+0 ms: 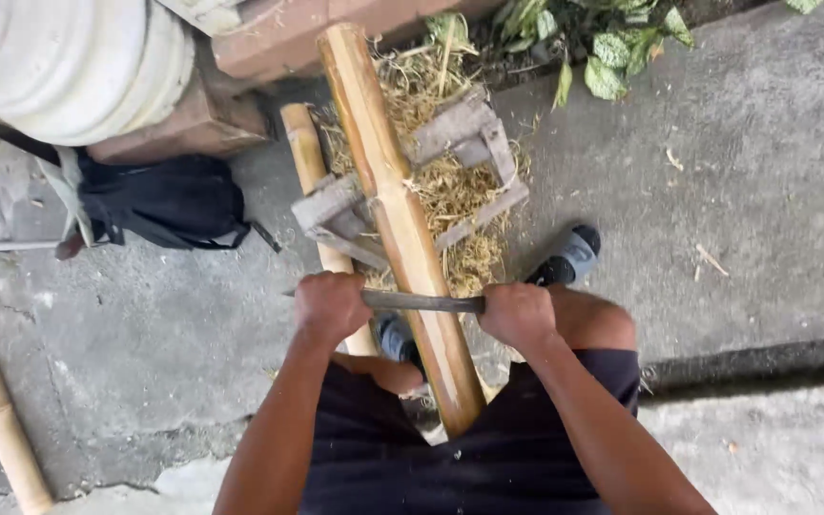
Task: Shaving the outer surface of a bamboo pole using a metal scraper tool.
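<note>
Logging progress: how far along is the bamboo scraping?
Done: a heap of straw-like shavings lies around the wooden rest, so much has been scraped off. In hand: left hand and right hand hold a blade across the thick bamboo pole. Left: a thinner pole lies beside it; its state is unclear.

Both bare forearms reach forward from the lower edge, converging slightly. The left hand is a closed fist, knuckles up, wrist straight. The right hand is likewise clenched, level with the left and well apart from it.
</note>
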